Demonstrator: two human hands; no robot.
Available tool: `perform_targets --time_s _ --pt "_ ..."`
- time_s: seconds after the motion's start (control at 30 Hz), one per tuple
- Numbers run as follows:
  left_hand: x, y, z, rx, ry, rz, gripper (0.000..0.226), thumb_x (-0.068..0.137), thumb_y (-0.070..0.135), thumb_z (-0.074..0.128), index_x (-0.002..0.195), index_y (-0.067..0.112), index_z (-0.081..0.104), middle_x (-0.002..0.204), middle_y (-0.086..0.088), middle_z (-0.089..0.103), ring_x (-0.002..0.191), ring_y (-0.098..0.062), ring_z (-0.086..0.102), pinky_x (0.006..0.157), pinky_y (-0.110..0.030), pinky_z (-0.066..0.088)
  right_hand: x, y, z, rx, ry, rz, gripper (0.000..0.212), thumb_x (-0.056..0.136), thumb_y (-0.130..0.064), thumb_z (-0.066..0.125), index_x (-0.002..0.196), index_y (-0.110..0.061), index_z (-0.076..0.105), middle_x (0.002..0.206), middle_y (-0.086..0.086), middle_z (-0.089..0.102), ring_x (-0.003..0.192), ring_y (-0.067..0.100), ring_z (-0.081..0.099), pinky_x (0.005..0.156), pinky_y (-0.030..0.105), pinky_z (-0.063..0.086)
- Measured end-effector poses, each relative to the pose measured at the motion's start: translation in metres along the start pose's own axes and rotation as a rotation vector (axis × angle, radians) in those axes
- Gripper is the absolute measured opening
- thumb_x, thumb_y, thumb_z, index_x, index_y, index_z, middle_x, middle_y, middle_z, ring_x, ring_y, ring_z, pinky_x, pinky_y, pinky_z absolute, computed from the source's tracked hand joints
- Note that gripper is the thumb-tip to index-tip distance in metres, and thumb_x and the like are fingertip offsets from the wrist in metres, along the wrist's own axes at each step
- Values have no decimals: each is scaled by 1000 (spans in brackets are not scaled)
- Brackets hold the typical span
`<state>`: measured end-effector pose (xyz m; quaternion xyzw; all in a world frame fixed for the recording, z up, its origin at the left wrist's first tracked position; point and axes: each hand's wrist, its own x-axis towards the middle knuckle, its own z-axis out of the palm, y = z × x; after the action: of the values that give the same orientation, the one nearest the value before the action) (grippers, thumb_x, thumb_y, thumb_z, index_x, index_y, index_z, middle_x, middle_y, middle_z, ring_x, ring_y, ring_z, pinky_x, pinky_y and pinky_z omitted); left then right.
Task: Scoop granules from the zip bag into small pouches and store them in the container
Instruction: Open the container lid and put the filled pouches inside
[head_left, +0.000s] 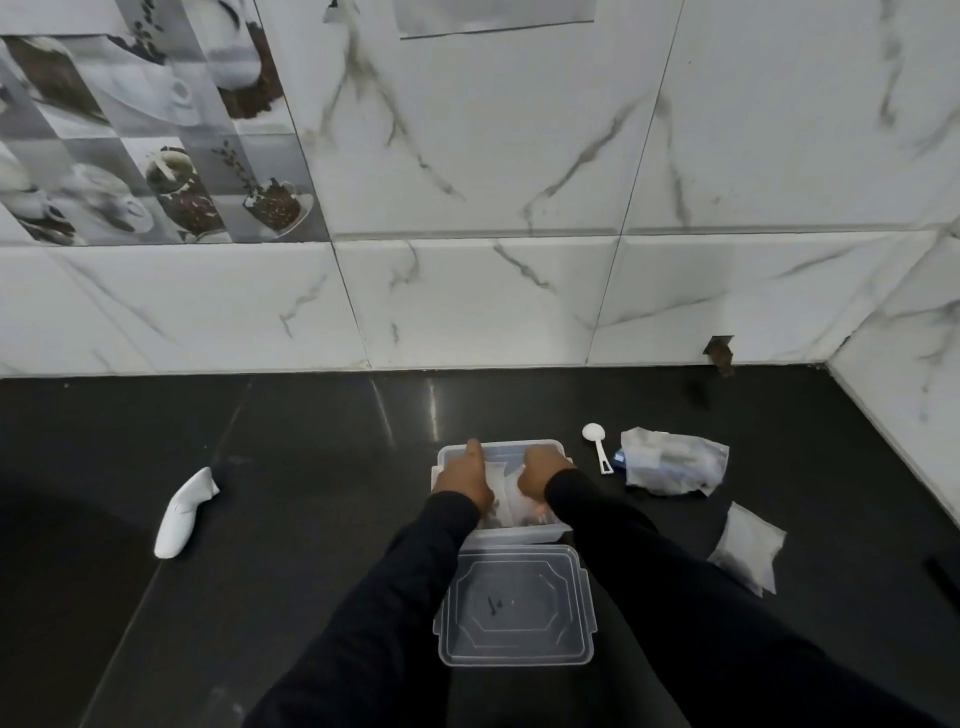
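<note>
Head view showed both hands down inside the clear container mid-table. The left hand lay flat on the white pouches, fingers loose; whether the right hand had curled its grip on a pouch, I couldn't tell. The lid lay just nearer, while scoop and zip bag sat right.
</note>
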<state>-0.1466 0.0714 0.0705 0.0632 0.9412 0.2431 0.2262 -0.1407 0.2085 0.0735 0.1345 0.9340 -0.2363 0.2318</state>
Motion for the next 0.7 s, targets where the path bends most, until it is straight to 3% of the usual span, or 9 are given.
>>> perform_targets --time_s 0.07,0.17,0.33,0.43,0.53,0.63,0.7 --pt "3 7 7 82 -24 -13 76 88 7 63 151 10 20 130 -19 57 114 -33 61 93 -38 53 -1 -8 5 -150 52 -40 26 99 -10 50 122 -5 62 123 13 66 114 29 64 93 34 51" --pt "5 8 12 174 99 -27 54 94 7 53 144 5 33 127 -21 61 112 -37 63 94 -42 53 -5 -14 11 -368 184 -100 25 99 -6 48 121 -6 60 122 11 67 112 28 65 91 37 52" --pt "-2 1 9 356 270 31 53 94 11 53 142 10 31 115 -11 68 104 -29 66 84 -38 54 -22 -1 16 -493 414 -227 39 88 1 55 126 -6 46 119 16 59 100 33 66 71 40 54" --pt "-8 15 5 319 370 87 42 90 8 52 130 13 39 106 -9 70 97 -30 68 75 -38 55 -41 21 9 -341 515 -254 30 88 0 47 116 -11 48 109 11 57 85 34 67 58 38 44" --pt "-17 47 6 142 479 272 20 92 14 48 112 13 44 93 -10 69 82 -35 68 66 -41 54 -62 61 3 -42 644 -153 2 94 -18 50 93 -18 49 97 3 59 78 28 65 60 39 50" --pt "-30 96 28 -13 445 507 13 96 28 47 94 15 47 86 -9 68 76 -35 64 64 -43 54 -83 129 4 344 742 78 22 92 -26 62 76 -20 48 82 2 61 75 24 58 66 34 44" --pt "-34 125 55 -72 323 561 14 93 28 50 90 14 51 84 -11 69 77 -36 64 66 -42 52 -97 179 8 467 803 230 20 91 -24 65 75 -18 55 85 4 63 78 23 58 71 33 42"
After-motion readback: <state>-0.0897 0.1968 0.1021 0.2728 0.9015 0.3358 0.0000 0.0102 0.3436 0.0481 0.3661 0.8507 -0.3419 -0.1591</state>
